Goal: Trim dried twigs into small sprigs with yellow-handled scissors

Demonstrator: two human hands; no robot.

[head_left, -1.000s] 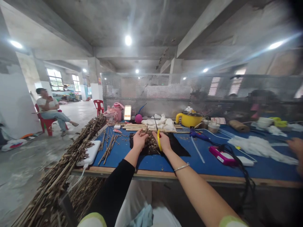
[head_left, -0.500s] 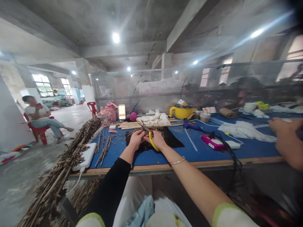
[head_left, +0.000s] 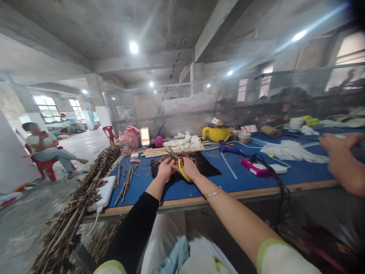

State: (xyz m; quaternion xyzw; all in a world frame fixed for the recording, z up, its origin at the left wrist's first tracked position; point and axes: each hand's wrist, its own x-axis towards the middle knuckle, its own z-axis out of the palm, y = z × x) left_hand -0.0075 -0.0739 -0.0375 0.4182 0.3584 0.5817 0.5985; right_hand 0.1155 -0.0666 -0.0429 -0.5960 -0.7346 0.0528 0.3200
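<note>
My right hand (head_left: 189, 168) is closed round a pair of scissors with yellow handles (head_left: 182, 172), its blades pointing up and away to the left. Close beside it, my left hand (head_left: 166, 169) has its fingers pinched together near the scissors; what they hold, if anything, is too small to make out. Both hands are above a black cloth (head_left: 209, 167) on the blue tabletop (head_left: 176, 190). Dry plant scraps (head_left: 194, 155) lie on the cloth just behind the hands. Several cut dry stems (head_left: 128, 182) rest on the table to the left.
A heap of dried stalks (head_left: 71, 213) leans along the table's left end, beside a white power bank (head_left: 105, 192). Behind are pale sticks (head_left: 155, 153), white gloves (head_left: 185, 142) and a yellow pot (head_left: 218, 133). A glue gun (head_left: 229, 148) and another person's hand (head_left: 339, 142) are at right.
The view has shifted slightly, so the surroundings sit a little further left. My hands stay together over the black cloth, the scissors still in my right hand.
</note>
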